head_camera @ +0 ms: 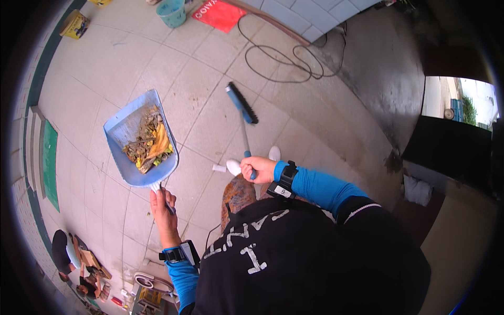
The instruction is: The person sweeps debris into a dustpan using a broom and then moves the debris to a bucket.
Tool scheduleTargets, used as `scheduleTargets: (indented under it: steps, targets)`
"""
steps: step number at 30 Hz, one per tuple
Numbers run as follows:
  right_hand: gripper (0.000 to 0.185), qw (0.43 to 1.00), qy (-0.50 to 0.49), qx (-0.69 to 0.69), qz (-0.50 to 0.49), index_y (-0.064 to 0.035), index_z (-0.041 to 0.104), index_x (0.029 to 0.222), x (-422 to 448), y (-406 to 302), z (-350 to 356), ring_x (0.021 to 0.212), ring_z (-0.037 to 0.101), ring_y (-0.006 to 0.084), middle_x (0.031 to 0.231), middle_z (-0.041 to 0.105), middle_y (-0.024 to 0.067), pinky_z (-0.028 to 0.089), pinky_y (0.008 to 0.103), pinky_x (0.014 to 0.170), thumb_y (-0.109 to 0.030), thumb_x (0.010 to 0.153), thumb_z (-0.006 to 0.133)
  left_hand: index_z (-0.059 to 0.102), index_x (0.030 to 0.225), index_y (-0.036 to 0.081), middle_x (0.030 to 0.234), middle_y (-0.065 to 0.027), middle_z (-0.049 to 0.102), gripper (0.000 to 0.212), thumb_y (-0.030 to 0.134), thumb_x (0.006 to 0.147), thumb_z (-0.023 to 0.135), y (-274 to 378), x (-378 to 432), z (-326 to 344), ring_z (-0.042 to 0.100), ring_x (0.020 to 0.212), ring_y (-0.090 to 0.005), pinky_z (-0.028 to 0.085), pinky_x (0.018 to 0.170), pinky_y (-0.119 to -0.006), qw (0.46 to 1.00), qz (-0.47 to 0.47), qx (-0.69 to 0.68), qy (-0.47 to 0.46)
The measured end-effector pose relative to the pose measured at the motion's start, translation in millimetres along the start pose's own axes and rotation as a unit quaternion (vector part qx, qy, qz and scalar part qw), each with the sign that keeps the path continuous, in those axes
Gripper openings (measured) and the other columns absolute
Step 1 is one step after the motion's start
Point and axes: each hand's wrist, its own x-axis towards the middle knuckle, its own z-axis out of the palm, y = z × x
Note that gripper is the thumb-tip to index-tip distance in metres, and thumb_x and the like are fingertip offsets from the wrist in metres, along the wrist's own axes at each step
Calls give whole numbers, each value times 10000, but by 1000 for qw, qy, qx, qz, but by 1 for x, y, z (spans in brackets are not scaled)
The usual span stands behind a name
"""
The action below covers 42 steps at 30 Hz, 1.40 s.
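My left hand grips the short handle of a blue plastic dustpan, held out in front to the left. Dry leaves, dirt and plant scraps lie in the pan, mostly along its right side. In my right hand is the blue grip of a long-handled brush. Its grey shaft points away from me, and the head carries dark bristles. Whether the bristles touch the floor I cannot tell. One of my white shoes shows just beside the right hand.
A dark cable lies looped on the tiled floor ahead. Beyond are a red sheet, a turquoise bucket and a yellow bucket. Two people are at the lower left. A white scrap lies near my shoe.
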Motion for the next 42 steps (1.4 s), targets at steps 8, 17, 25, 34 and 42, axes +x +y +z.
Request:
scheduleTargets:
  steps: [8,17,25,34,42]
  targets:
    - [90,987,-82,21,-136,-39,429,821,-120,-73,9,430,382,-6,572,382,-73,280,134,327,-57,873,500,490,1028,44,742,13,445,172,180,923,495,-1,-2,7,376,587,-59,326,504,-197,1000,15,-2,1]
    - [156,973,-30,-39,-225,-65,425,739,-153,-222,17,467,431,26,585,426,-47,355,148,369,-90,853,528,476,1046,53,738,20,422,180,182,922,495,-17,-10,35,376,606,-63,321,508,-202,995,72,-16,67]
    - [220,958,54,-187,-212,-87,382,636,-67,-294,81,448,417,66,555,409,-24,358,187,409,-33,819,491,486,1030,51,793,0,469,174,189,924,495,-15,-8,71,400,625,-72,336,506,-205,987,62,-86,124]
    - [213,973,129,-193,-5,-112,385,696,-136,-230,157,429,354,2,571,372,-75,270,151,342,-119,886,479,478,1024,41,818,-11,464,174,184,925,491,-17,-6,94,404,641,-75,339,515,-208,968,70,-173,168]
    - [160,738,202,-634,109,-66,444,975,-146,-240,200,512,397,55,658,403,-11,302,177,376,-82,834,519,475,974,33,790,-13,455,157,183,931,480,-42,6,114,400,625,-74,349,523,-208,926,98,-197,307]
